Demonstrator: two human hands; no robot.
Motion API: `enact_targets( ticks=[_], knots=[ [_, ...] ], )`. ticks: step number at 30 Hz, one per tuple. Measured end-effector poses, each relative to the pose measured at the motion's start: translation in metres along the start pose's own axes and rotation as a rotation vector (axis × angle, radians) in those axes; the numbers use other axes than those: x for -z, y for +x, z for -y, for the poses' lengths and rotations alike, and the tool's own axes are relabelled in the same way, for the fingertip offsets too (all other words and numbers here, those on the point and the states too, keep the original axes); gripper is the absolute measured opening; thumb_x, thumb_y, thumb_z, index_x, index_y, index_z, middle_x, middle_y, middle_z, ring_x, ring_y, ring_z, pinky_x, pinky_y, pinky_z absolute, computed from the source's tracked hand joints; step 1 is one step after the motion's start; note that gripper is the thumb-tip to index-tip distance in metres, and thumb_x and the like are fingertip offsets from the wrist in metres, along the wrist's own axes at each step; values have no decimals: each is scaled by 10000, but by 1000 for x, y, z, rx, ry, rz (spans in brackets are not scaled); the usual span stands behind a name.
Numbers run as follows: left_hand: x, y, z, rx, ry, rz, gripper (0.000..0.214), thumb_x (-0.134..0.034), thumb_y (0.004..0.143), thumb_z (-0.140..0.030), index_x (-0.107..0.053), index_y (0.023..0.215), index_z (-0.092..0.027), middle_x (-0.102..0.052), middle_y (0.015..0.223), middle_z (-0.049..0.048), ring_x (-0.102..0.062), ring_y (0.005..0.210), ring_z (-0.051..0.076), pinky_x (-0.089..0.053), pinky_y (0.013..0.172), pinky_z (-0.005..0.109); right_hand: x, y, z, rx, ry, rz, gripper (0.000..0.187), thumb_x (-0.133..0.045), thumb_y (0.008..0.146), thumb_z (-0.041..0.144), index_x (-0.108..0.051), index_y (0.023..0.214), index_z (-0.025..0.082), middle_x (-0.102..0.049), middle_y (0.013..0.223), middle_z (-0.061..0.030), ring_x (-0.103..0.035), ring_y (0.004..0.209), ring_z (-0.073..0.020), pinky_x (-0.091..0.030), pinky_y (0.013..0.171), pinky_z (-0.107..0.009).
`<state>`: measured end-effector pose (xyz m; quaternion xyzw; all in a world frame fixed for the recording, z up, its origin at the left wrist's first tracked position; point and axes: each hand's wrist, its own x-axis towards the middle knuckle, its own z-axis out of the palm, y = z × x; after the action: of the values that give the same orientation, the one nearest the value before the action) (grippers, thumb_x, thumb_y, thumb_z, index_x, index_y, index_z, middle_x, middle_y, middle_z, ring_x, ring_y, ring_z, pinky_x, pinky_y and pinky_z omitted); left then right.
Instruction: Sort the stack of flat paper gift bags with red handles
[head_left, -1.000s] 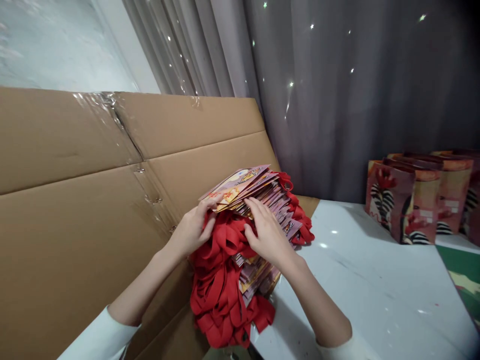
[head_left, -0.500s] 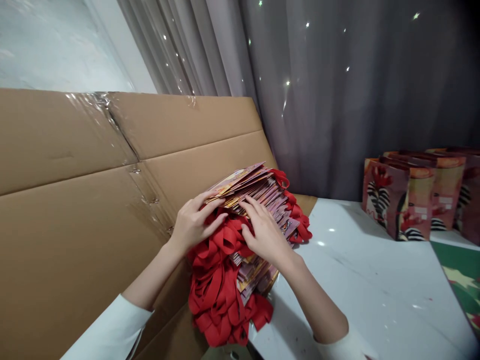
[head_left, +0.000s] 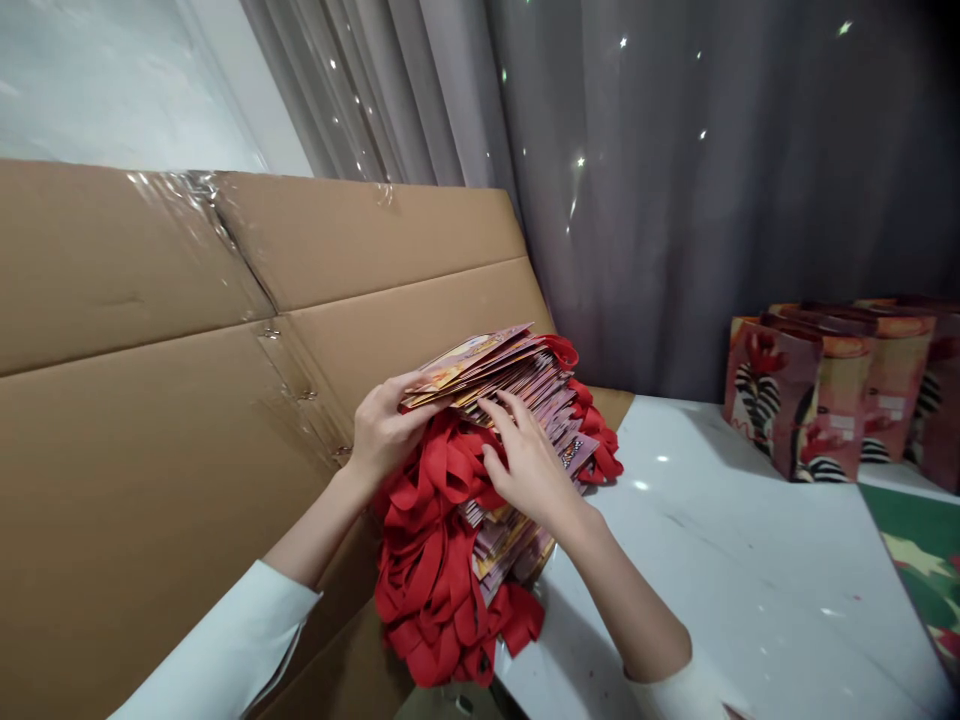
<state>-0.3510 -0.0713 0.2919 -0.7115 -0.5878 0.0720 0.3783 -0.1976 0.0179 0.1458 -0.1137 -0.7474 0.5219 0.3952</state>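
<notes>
White tabletop [head_left: 720, 560] gleams right of the right hand [head_left: 529, 467], whose fingers spread loosely against the red-ribboned printed stack [head_left: 521, 380] just ahead. The left hand [head_left: 384, 430] pinches the stack's upper edge; cardboard [head_left: 150, 470] stands left of it, grey curtain [head_left: 637, 220] beyond both.

Ribbons [head_left: 431, 570] red; paper stack [head_left: 544, 395] purple-yellow; bags [head_left: 836, 400] pink-orange, black-and-white stripes; curtain [head_left: 637, 200] grey.

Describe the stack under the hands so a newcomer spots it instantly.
Start at the big brown cardboard on the left, then go to the white table beside it. There, the left hand and right hand touch a slanted stack of thin printed pieces. Unlike the bags standing at right, these are packed flat, with red ribbon loops spilling out.
</notes>
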Motion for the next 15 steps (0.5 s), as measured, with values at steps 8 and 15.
enact_targets(
  ticks=[8, 15],
  knots=[
    [7, 4, -14, 4, 69, 84, 303, -669, 845, -437, -714, 1028, -199, -619, 1196, 131, -616, 1060, 251, -494, 844, 361, 1, 0, -1, 15, 1, 9, 612, -477, 896, 186, -396, 1502, 187, -291, 1535, -145, -338, 1409, -274, -321, 1173, -449],
    [-1, 8, -17, 92, 95, 21, 214, -675, 865, -401, -721, 955, -213, -648, 1125, 94, -632, 995, 212, -465, 805, 329, 2, 1, -5, 46, 11, -10, 634, -451, 901, 209, -332, 1519, 128, -326, 1550, -129, -334, 1413, -253, -297, 1189, -447]
  ],
)
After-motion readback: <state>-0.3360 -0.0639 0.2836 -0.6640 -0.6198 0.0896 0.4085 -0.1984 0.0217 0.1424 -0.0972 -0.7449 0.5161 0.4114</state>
